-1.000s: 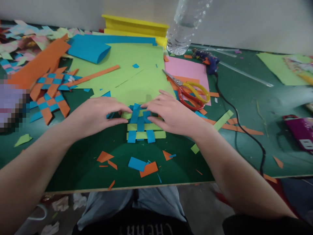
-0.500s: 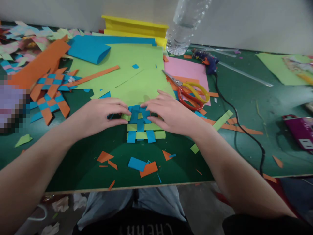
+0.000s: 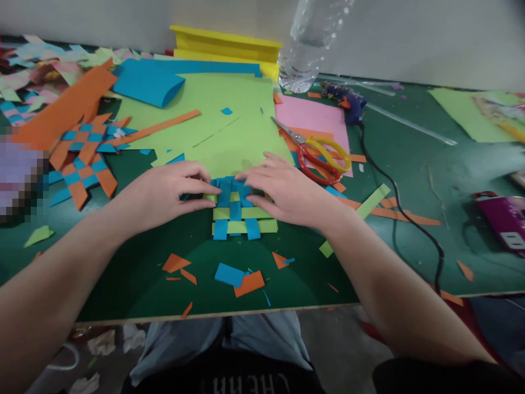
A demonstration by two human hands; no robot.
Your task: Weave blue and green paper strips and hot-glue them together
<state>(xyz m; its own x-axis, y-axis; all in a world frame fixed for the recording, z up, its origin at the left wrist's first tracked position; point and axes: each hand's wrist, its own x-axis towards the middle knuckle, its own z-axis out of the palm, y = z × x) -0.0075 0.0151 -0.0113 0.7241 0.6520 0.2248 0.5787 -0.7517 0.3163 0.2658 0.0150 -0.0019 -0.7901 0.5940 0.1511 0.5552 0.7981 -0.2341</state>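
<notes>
A small weave of blue and light green paper strips (image 3: 235, 212) lies flat on the table in front of me. My left hand (image 3: 172, 189) is closed at its upper left edge, thumb and fingers around the left end of a green strip. On the opposite side, my right hand (image 3: 287, 190) has its thumb and fingertips on the upper right blue strips, curled around that edge. My fingers cover both ends of the upper rows. The lower two green rows show, with blue strips crossing over and under them.
Behind the weave lies a large light green sheet (image 3: 213, 126). Scissors (image 3: 320, 153) with red and yellow handles rest right of it, near a glue gun (image 3: 348, 104) and its black cord. A clear bottle (image 3: 307, 54) stands behind. Finished orange-blue weaves (image 3: 86, 142) lie left; paper scraps (image 3: 229, 275) are in front.
My left fingers have shifted slightly at the weave's upper left edge, with the index finger reaching a little further right. My right hand and the weave look nearly unchanged.
</notes>
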